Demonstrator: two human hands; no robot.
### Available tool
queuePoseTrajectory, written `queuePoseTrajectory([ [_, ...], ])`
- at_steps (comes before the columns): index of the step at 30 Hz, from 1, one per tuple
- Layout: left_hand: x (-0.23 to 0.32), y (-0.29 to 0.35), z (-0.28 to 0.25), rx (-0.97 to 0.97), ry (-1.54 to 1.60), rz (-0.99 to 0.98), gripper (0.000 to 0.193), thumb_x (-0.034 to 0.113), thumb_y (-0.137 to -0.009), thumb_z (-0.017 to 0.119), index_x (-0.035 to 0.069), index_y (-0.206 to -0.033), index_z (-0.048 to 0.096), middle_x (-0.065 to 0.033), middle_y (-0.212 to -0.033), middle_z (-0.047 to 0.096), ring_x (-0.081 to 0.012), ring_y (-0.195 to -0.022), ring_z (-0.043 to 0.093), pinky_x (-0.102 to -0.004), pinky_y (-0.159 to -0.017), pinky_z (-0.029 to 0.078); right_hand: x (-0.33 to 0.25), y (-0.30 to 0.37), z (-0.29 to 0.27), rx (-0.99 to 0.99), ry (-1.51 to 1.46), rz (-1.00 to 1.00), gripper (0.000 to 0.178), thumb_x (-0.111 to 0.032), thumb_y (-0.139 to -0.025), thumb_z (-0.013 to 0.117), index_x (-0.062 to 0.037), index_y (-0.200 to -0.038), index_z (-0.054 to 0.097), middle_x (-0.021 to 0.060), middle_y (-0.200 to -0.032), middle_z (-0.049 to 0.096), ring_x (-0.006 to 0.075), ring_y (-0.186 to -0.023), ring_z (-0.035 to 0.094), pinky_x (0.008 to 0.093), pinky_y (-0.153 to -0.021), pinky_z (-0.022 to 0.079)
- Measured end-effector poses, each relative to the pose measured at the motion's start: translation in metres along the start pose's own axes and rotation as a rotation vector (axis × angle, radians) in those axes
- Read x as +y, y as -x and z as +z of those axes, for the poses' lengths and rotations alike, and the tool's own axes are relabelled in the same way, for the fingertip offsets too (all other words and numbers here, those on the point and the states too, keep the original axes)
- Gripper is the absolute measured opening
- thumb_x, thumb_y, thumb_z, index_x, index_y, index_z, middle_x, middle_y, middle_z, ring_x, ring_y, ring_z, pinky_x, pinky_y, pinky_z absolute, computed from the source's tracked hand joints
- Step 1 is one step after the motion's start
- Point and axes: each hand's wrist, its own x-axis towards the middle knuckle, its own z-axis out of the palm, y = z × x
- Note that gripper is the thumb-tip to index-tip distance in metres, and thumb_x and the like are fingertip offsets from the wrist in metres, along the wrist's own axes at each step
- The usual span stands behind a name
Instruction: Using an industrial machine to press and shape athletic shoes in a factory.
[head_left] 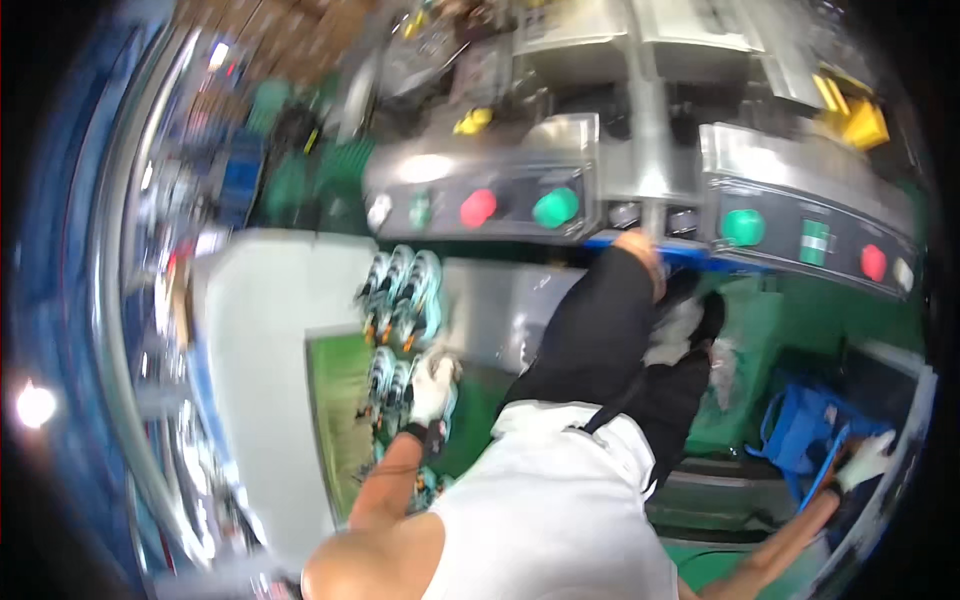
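Note:
Several shoe-like pieces in pale teal, black and orange stand side by side in two groups at the left, on or beside a pale bench. My left hand, in a white glove with a dark band at the wrist, is at the near group and touches or covers its right end. Blur hides whether its fingers grip a piece. Far out to the right, my right hand, also gloved in white, reaches beside a blue bag-like container with its fingers stretched out. I see nothing in it.
Ahead stand two machine panels: the left panel and the right panel, both with red and green buttons. A white bench top curves round a green board. A metal rail edges the far right. The floor is green.

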Motion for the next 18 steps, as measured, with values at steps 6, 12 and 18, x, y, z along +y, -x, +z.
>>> queuePoseTrajectory([
  [6,-0.15,0.087,-0.171,0.703,-0.19,-0.489,0.045,0.025,-0.094,0.067,-0.005,-0.126,0.055,-0.0158,-0.11,0.069,-0.0242,-0.097,0.067,-0.0355,-0.087,0.053,-0.168,0.206,0.085,-0.861,-0.388,0.636,0.066,-0.028,-0.1,0.061,0.0091,-0.147,0.034,0.0217,-0.144,0.045,0.0258,-0.115,0.058,0.0349,-0.095,0.052],
  [12,-0.42,0.329,-0.302,0.975,-0.14,-0.953,0.075,0.042,-0.085,0.072,-0.006,-0.137,0.048,-0.0205,-0.121,0.065,-0.0335,-0.111,0.063,-0.0427,-0.098,0.049,-0.237,0.236,0.139,-1.27,-0.315,0.134,0.06,-0.025,-0.101,0.059,0.0054,-0.148,0.035,0.0205,-0.15,0.041,0.028,-0.133,0.047,0.0376,-0.109,0.042],
  [18,-0.406,0.266,-0.043,1.104,-0.315,-0.772,0.041,0.033,-0.091,0.065,0.006,-0.121,0.061,-0.0256,-0.111,0.057,-0.0419,-0.101,0.057,-0.0459,-0.094,0.045,-0.311,0.146,0.157,-1.398,-0.061,-0.246,0.055,-0.024,-0.101,0.06,0.0042,-0.144,0.042,0.0198,-0.145,0.049,0.0275,-0.133,0.047,0.0361,-0.113,0.036],
])
